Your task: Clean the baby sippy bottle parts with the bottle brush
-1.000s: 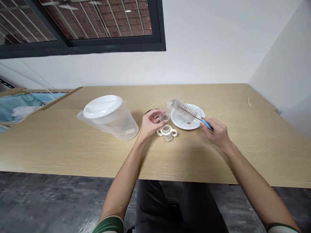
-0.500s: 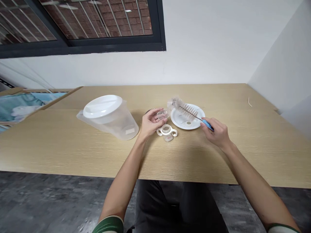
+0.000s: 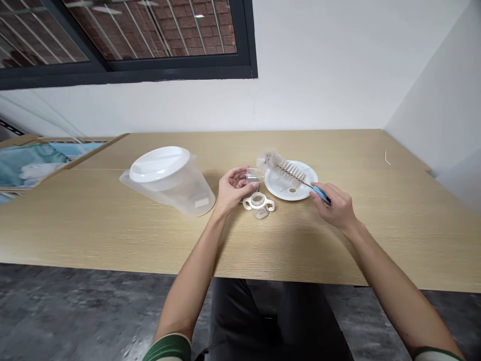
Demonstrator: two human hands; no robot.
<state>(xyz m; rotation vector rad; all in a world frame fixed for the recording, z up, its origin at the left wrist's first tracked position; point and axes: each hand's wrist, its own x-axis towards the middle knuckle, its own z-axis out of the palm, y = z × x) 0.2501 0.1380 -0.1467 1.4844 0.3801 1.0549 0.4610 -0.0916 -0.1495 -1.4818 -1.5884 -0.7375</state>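
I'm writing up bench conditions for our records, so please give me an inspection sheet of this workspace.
Surface: wood-grain table, no spill visible.
Job's things: small clear cup; bristle brush, its head partly over a white plate; two-handled cup standing just in front of the left hand.
Clutter: lidded pitcher at the left; thin white strip at the far right.
Hands: left holds the small clear cup; right hand grips the brush's blue handle.
Cables: nothing seen for certain.
Surroundings: barred window, white wall, cloths at far left.

Plain indoor room, barred window [image 3: 161, 30]
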